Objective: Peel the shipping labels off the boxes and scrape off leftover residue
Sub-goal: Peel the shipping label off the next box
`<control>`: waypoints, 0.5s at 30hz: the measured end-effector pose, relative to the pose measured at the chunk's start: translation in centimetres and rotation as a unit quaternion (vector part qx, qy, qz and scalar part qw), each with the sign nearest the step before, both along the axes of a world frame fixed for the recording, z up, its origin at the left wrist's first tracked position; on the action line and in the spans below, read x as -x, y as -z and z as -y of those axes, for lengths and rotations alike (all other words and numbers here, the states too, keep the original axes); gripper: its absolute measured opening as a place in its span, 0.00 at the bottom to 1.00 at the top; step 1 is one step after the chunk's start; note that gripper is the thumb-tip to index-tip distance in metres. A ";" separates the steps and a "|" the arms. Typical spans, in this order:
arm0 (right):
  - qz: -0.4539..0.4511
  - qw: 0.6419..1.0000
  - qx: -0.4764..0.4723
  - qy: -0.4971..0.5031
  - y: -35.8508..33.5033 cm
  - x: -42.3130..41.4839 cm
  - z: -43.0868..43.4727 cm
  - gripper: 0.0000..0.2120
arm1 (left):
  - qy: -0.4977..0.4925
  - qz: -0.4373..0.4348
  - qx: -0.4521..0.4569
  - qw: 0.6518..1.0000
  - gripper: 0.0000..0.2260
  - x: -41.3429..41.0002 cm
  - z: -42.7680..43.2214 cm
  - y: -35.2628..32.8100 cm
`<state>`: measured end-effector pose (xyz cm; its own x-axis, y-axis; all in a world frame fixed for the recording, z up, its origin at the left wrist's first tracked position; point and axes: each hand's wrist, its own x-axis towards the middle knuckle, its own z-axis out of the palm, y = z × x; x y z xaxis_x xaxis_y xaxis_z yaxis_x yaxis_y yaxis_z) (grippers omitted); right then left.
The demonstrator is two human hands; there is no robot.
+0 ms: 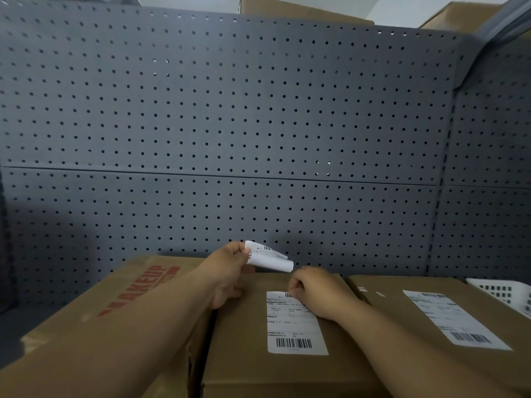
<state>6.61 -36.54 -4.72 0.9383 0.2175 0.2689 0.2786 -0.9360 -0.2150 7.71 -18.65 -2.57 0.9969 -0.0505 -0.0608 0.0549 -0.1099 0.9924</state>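
Observation:
Three brown cardboard boxes lie side by side before me. The middle box [258,366] carries a white shipping label [293,326] with a barcode at its near end. My right hand [319,294] rests curled on that label's far right corner, fingertips pinching at its edge. My left hand [230,271] is raised over the far edge of the middle box and holds a curled, peeled-off label [268,257] between thumb and fingers. The right box [416,320] bears its own flat label [451,320]. The left box [94,326] shows red printed lettering and no label.
A grey pegboard wall [230,124] rises right behind the boxes. A white slotted plastic basket [505,291] sits at the far right. More cardboard boxes [293,8] stand on top of the wall.

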 end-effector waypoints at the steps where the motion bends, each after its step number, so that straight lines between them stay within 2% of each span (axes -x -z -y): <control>1: 0.000 1.000 0.000 -0.001 0.0 0.0 0.0 0.06 | -0.001 0.000 -0.003 1.000 0.09 -0.1 0.0 0.0; 6: -0.001 1.000 0.001 -0.013 0.0 -0.1 0.2 0.04 | 0.002 -0.004 -0.019 1.000 0.09 -0.4 0.0 0.1; 15: 0.001 1.000 0.013 -0.019 0.2 -0.1 0.3 0.06 | 0.006 -0.011 -0.031 0.999 0.10 -0.3 0.1 0.0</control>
